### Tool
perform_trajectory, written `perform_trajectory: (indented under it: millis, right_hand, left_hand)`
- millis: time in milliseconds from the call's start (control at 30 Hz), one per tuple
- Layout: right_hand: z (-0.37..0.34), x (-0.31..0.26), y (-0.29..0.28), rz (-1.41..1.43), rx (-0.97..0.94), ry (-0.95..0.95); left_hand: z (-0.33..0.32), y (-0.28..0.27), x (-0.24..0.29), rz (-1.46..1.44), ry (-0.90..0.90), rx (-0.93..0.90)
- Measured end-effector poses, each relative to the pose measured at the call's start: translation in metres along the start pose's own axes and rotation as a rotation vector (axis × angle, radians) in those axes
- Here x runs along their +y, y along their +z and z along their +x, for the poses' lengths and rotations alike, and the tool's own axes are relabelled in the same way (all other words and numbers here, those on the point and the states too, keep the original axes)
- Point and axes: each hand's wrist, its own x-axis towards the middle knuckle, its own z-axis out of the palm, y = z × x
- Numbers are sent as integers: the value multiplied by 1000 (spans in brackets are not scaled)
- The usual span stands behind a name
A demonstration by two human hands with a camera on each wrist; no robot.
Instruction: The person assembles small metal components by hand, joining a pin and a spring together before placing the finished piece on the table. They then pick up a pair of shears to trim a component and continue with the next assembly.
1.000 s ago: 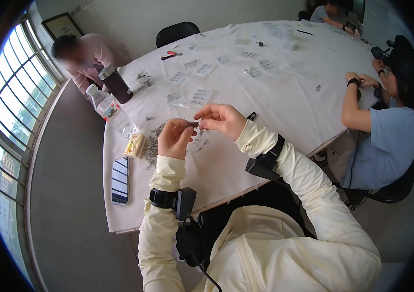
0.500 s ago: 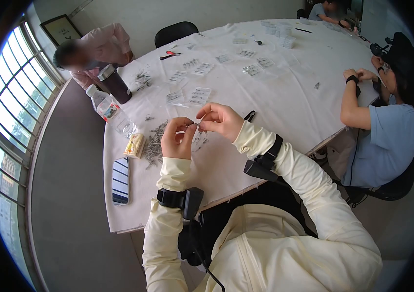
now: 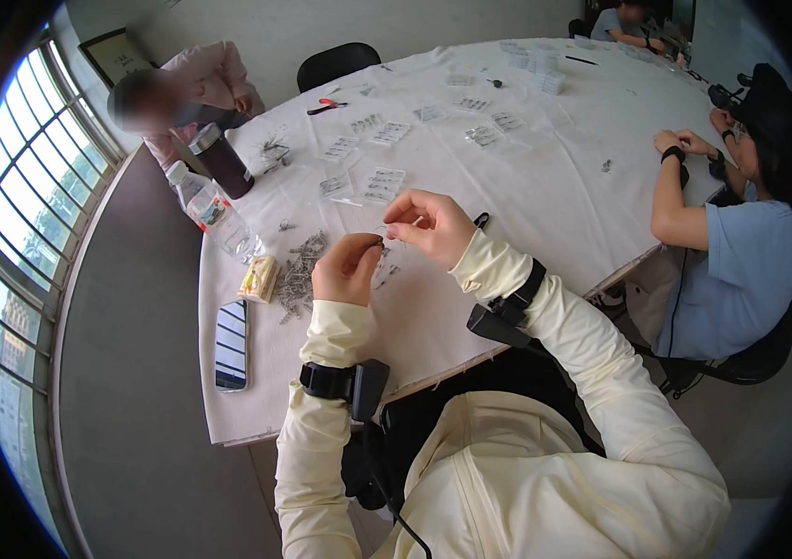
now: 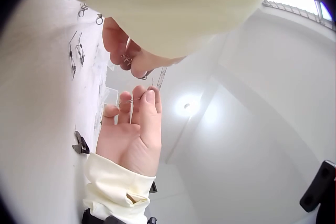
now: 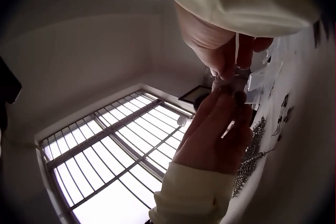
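Note:
In the head view my left hand [image 3: 347, 270] and right hand [image 3: 431, 226] are raised close together over the near part of the table. Small metal pieces [image 4: 126, 60] show between the curled fingers of the left hand in the left wrist view. Thumb and forefinger of the right hand [image 4: 134, 140] pinch a thin wire, its other fingers loosely bent. Left of the hands, a pile of small metal pieces [image 3: 298, 277] lies on the cloth. A few dark wire pieces [image 4: 73, 56] lie below the hands.
A phone [image 3: 231, 346], a yellow packet [image 3: 258, 279], a plastic bottle [image 3: 212, 213] and a dark flask [image 3: 223, 163] stand or lie at the left. Clear bags [image 3: 384, 184] and red-handled pliers [image 3: 327, 106] lie beyond. People sit or lean around the table.
The hands met at the fingertips half a second ago and are now slightly apart. My left hand has shifted a little right. The person at the left has moved an arm.

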Motion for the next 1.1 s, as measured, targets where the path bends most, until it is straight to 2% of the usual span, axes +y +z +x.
perform_trajectory:
  millis: [133, 333, 567, 633, 700, 767, 900, 1100]
  right_hand:
    - [-4, -6, 1, -141, 2, -49]
    - [-5, -9, 3, -191, 53, -74]
    - [-5, -9, 5, -157, 16, -55]
    - [-5, -11, 4, -168, -5, -37]
    - [-6, -13, 3, -179, -29, -19]
    - [-6, -15, 3, -162, 31, -60]
    - [-6, -15, 3, -125, -11, -98]
    - [-8, -17, 5, -205, 22, -152]
  left_hand:
    - [0, -4, -1, 9, -18, 21]
    - [-3, -2, 4, -94, -33, 71]
    - [-2, 0, 1, -53, 7, 92]
    - [-1, 2, 0, -166, 36, 110]
    - [-1, 1, 2, -148, 32, 122]
    - [-2, 0, 2, -131, 26, 133]
    - [-1, 1, -1, -111, 43, 139]
    - [-1, -1, 2, -68, 50, 145]
